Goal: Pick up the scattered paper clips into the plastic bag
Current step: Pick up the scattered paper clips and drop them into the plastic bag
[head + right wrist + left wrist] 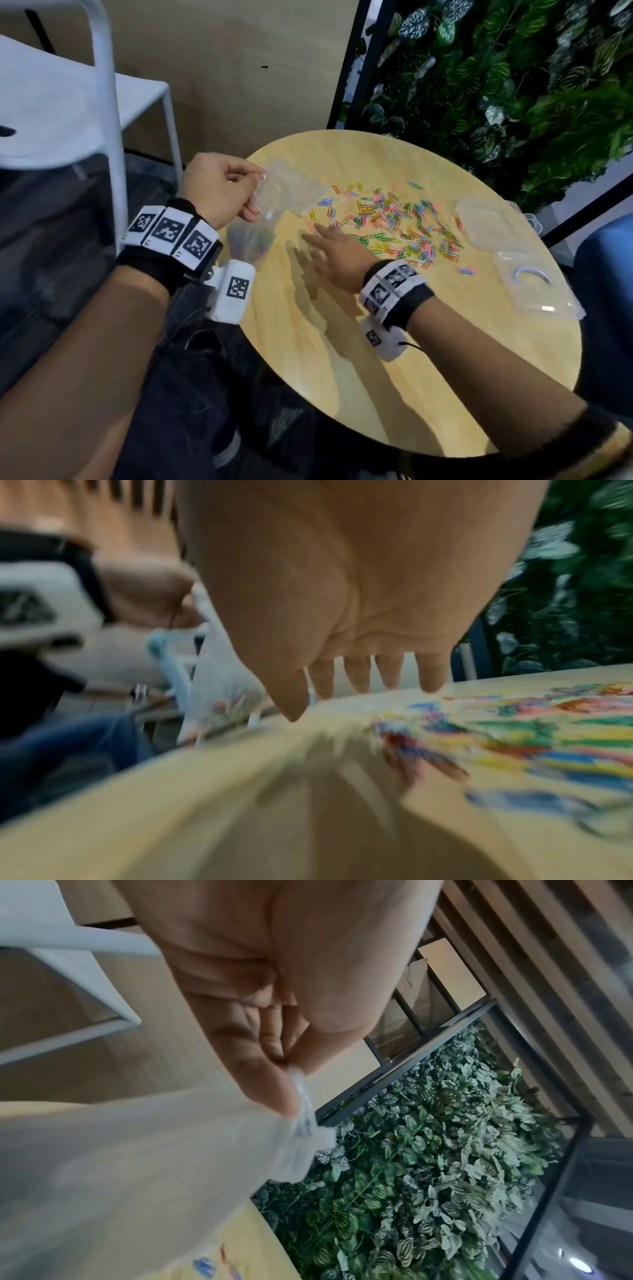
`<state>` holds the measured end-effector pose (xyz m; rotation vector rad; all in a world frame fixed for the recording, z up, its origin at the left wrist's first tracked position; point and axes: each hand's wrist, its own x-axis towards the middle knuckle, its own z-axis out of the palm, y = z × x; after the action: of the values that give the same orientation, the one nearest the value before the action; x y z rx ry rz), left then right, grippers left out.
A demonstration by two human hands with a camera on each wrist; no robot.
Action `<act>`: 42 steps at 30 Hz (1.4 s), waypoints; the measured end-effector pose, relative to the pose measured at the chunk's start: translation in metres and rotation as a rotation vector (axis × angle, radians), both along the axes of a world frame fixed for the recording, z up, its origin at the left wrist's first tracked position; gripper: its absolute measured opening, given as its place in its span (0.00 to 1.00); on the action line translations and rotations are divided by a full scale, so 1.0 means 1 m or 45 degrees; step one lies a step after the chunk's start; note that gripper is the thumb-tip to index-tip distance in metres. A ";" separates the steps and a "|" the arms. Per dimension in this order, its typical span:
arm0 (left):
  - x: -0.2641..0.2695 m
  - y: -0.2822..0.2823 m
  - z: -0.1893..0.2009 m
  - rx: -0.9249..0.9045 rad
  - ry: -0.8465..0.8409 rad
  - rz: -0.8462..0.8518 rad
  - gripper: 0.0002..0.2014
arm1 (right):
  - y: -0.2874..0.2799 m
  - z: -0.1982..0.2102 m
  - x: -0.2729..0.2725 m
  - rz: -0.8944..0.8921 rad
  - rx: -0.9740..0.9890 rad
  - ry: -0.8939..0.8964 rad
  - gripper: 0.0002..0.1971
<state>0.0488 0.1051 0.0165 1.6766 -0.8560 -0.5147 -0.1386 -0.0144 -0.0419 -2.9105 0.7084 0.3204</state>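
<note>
Black wristbands (pixel 161 263) carry white coded tags and white camera pods (pixel 231 291); dark trousers.

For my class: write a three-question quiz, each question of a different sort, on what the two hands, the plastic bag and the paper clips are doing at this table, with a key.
1. True or false: the right hand holds the plastic bag.
2. Which hand pinches the bag's top edge? A) left hand B) right hand C) neither
3. Fill in: most of the paper clips lie scattered on the round wooden ____.

Key
1. False. The right hand is spread flat above the table, fingers straight, beside the clips.
2. A. The left wrist view shows thumb and fingers pinching the bag.
3. Table. A few coloured clips already show through the bag.
</note>
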 end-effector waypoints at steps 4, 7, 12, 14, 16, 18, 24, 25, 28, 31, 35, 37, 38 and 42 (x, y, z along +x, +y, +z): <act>-0.003 -0.007 -0.008 0.164 -0.166 0.022 0.07 | -0.012 -0.032 0.000 -0.012 -0.182 0.206 0.29; -0.012 -0.013 -0.011 0.288 -0.249 -0.031 0.08 | -0.024 -0.032 -0.003 0.009 -0.097 0.254 0.25; -0.031 -0.026 -0.020 0.346 -0.266 -0.111 0.09 | -0.039 -0.024 -0.019 0.078 -0.166 0.049 0.15; -0.039 -0.031 -0.022 0.348 -0.280 -0.139 0.09 | -0.045 -0.021 -0.031 0.020 -0.187 0.055 0.13; -0.046 -0.034 -0.022 0.350 -0.265 -0.178 0.09 | -0.052 -0.017 -0.045 -0.140 -0.137 -0.038 0.13; -0.054 -0.035 -0.021 0.348 -0.242 -0.221 0.09 | -0.061 -0.017 -0.059 -0.397 -0.046 -0.253 0.11; -0.068 -0.043 -0.024 0.343 -0.224 -0.269 0.09 | -0.066 0.008 -0.073 -1.233 1.100 -1.269 0.11; -0.069 -0.043 -0.024 0.337 -0.231 -0.267 0.09 | -0.064 0.016 -0.070 -1.251 1.345 -1.400 0.11; -0.070 -0.046 -0.022 0.316 -0.234 -0.267 0.09 | -0.054 0.036 -0.058 -1.150 1.814 -1.518 0.14; -0.072 -0.048 -0.021 0.299 -0.197 -0.260 0.08 | -0.037 0.045 -0.044 -1.062 2.002 -1.438 0.12; -0.075 -0.048 -0.023 0.273 -0.143 -0.275 0.07 | -0.017 0.042 -0.027 -1.075 1.963 -1.243 0.09; -0.075 -0.047 -0.023 0.259 -0.109 -0.275 0.07 | -0.010 0.042 -0.023 -1.120 1.851 -1.159 0.08; -0.074 -0.046 -0.022 0.251 -0.090 -0.279 0.07 | -0.008 0.042 -0.022 -1.124 1.809 -1.129 0.09; -0.073 -0.043 -0.021 0.236 -0.048 -0.310 0.07 | -0.003 0.039 -0.015 -1.111 1.646 -1.100 0.07</act>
<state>-0.0239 0.0617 -0.0042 1.7634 -1.0746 -0.7499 -0.1540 -0.0175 -0.0028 -1.1524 0.9534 -0.4186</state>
